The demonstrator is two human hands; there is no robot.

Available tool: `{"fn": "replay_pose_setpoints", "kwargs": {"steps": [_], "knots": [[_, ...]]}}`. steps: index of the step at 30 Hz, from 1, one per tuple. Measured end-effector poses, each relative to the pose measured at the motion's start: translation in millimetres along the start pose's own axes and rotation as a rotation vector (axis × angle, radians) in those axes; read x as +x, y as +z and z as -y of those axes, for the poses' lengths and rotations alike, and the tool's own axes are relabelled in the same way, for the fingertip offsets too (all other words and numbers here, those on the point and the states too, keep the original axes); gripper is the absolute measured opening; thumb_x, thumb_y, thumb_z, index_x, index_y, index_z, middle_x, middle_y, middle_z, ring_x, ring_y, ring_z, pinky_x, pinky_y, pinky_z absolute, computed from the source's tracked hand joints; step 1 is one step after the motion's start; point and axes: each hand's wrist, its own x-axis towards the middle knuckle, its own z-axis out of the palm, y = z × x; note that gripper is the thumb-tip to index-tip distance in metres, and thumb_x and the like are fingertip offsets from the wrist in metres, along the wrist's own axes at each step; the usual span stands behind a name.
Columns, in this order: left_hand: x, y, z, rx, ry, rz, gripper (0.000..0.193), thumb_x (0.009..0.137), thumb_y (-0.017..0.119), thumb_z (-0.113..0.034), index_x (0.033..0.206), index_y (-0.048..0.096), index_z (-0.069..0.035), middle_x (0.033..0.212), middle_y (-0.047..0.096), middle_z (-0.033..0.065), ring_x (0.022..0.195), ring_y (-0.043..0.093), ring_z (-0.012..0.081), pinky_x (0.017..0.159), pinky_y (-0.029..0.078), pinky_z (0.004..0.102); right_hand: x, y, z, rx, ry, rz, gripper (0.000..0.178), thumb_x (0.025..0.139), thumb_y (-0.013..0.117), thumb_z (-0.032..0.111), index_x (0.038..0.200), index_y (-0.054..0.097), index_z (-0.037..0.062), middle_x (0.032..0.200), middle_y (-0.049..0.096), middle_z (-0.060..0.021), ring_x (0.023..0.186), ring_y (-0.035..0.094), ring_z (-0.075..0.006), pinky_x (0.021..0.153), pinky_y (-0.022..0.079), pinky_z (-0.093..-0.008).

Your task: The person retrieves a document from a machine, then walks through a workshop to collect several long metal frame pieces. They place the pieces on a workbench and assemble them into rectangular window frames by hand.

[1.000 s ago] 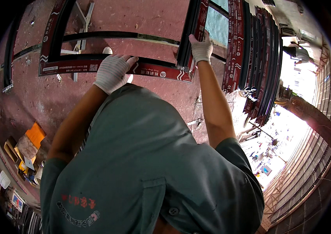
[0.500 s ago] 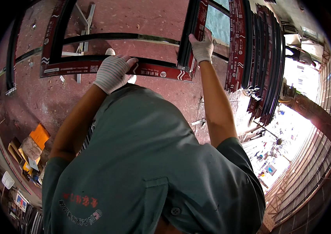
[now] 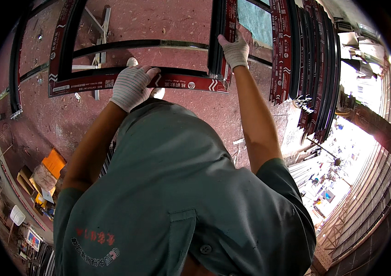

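Observation:
A rectangular window or door frame [image 3: 177,82] lies in front of me, black on its inner side and covered with dark red printed film on its outer faces. My left hand [image 3: 132,86], in a white striped knit glove, is closed over the near rail, left of its middle. At the right side rail, just above the near right corner, my right hand [image 3: 237,50] grips the outer edge, thumb on top. It wears a similar white glove. The undersides of both grips are hidden. A black crossbar [image 3: 145,43] runs under or across the frame's opening.
Several similar red-and-black frames [image 3: 306,60] stand stacked at the right. Another black frame piece [image 3: 15,69] is at the far left. Orange and brown pieces [image 3: 52,165] lie on the reddish floor [image 3: 66,129] at lower left. A person [image 3: 363,66] is at the far right.
My right hand and the frame's right side have shifted slightly left and away from me. My left hand keeps its hold on the near rail. The view has turned a little.

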Motion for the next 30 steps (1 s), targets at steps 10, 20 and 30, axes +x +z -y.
{"fn": "replay_pose_setpoints", "kwargs": {"steps": [10,20,30], "knots": [[4.9,-4.5,-4.6,-0.013,-0.001,-0.001,0.050,0.071,0.080,-0.022,0.117,0.061,-0.013,0.103,0.064,0.0081,0.094,0.062,0.0303,0.082,0.051,0.0409,-4.6,-5.8,5.6,-0.130,-0.034,-0.027,0.060,0.078,0.077,0.042,0.122,0.060,0.0042,0.102,0.073,-0.0159,0.095,0.069,-0.0343,0.085,0.054,-0.0401],[25.5,-19.5,-15.5,-0.078,-0.069,0.202,0.069,0.067,0.083,-0.046,0.120,0.063,-0.008,0.113,0.063,0.0131,0.108,0.060,0.0315,0.095,0.048,0.0392,-111.4,-44.6,-54.6,0.731,0.475,-0.003,0.038,0.090,0.072,0.032,0.108,0.070,-0.0012,0.094,0.068,-0.0066,0.078,0.060,-0.0113,0.070,0.050,-0.0273],[162.5,-18.1,-41.2,-0.136,0.525,-0.088,0.036,0.088,0.071,-0.032,0.114,0.063,-0.009,0.111,0.065,0.0118,0.108,0.060,0.0343,0.091,0.050,0.0446,-194.7,-4.9,-32.4,1.128,0.626,-0.296,0.024,0.091,0.071,0.017,0.102,0.070,-0.0037,0.082,0.068,-0.0066,0.067,0.060,-0.0134,0.062,0.048,-0.0270]]}}
